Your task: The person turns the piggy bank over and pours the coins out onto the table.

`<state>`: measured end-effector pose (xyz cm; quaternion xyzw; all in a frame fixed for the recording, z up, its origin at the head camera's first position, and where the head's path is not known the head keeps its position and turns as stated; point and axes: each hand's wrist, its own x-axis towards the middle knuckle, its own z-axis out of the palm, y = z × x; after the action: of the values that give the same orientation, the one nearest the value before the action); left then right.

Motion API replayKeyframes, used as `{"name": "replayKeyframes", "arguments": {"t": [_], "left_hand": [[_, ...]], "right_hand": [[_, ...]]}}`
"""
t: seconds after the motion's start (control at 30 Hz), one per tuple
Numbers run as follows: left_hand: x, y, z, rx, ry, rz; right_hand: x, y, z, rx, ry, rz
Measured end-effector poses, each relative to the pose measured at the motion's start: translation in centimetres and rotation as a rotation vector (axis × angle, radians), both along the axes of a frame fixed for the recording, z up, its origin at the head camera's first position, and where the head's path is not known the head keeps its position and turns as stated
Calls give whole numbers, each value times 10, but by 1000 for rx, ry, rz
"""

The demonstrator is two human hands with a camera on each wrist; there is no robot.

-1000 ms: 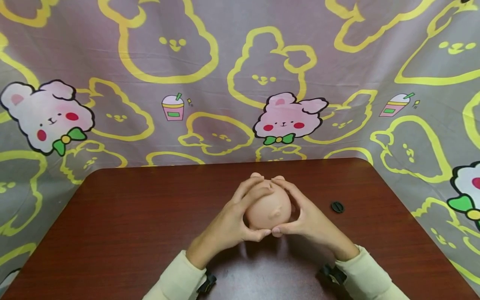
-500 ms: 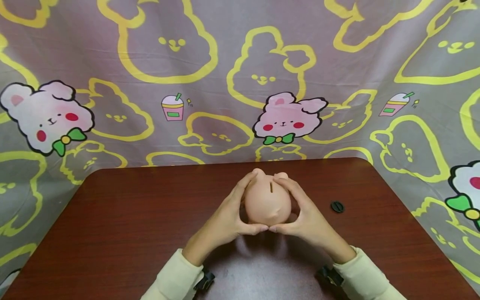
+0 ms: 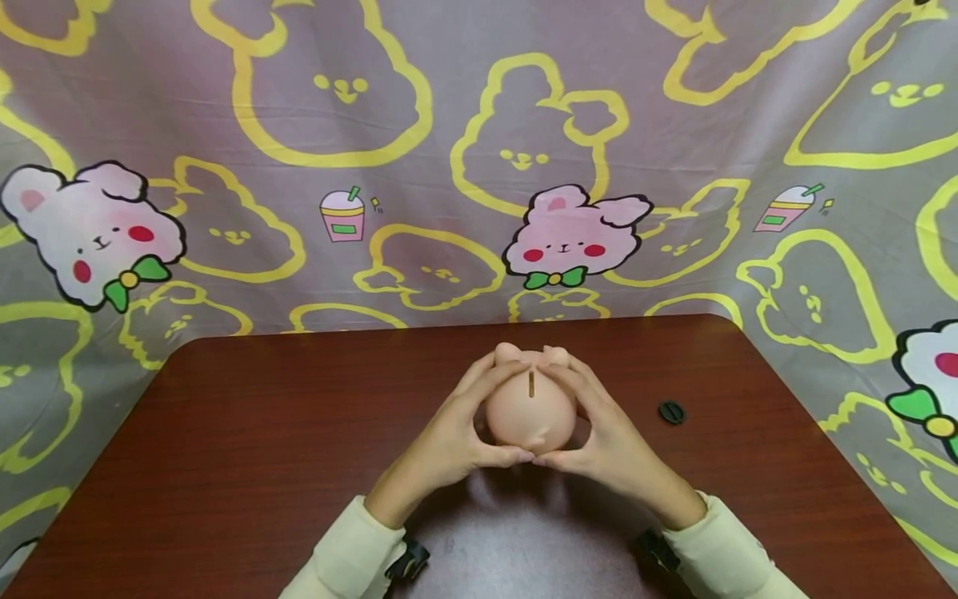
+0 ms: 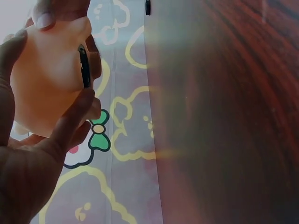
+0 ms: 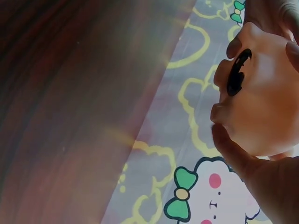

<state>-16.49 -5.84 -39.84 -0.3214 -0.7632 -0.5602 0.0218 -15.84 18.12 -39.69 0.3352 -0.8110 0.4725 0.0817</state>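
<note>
Head view: one flesh-coloured piggy bank (image 3: 533, 416), held between the left hand (image 3: 458, 428) and the right hand (image 3: 614, 433), above the table (image 3: 299, 433). Both hands parted to the bank's width and curved round it, fingers beside the ears, thumbs almost meeting at the near side; no second object in either. Slot (image 3: 531, 384): between the two sets of fingertips, in full view; a second ago the left fingers lay across that part. Tail bump (image 3: 537, 438): now lower, just above the thumbs, the body having been tipped and shifted slightly leftward. Right wrist view: dark round opening (image 5: 239, 74) in the underside, between the hands, apparently uncovered. Dark disc (image 3: 672, 412): on the table, to the right of the right hand and apart from it, unmoved throughout. Judgement: the change is one of turning only, bringing the slot side uppermost; the grip looks even and secure, the disc remaining unattached.
</note>
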Motion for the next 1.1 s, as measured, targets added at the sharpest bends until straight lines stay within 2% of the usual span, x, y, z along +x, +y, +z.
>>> {"name": "replayKeyframes", "arguments": {"t": [0.13, 0.37, 0.53, 0.67, 0.83, 1.0, 1.1], "left_hand": [[0, 0, -1, -40, 36, 47], [0, -2, -1, -84, 113, 66], [0, -1, -2, -83, 149, 83], [0, -1, -3, -108, 185, 113], [0, -2, -4, -127, 231, 134], [1, -2, -6, -94, 236, 122], [1, -3, -7, -80, 224, 116]], "right_hand": [[-1, -1, 1, -1, -37, 5], [-2, 0, 7, -1, -90, -24], [-2, -1, 10, 23, -71, -69], [0, -1, 10, -32, -146, -32], [0, 0, 11, -183, -303, 35], [0, -1, 11, -213, -330, 32], [0, -2, 9, -196, -304, 2]]}}
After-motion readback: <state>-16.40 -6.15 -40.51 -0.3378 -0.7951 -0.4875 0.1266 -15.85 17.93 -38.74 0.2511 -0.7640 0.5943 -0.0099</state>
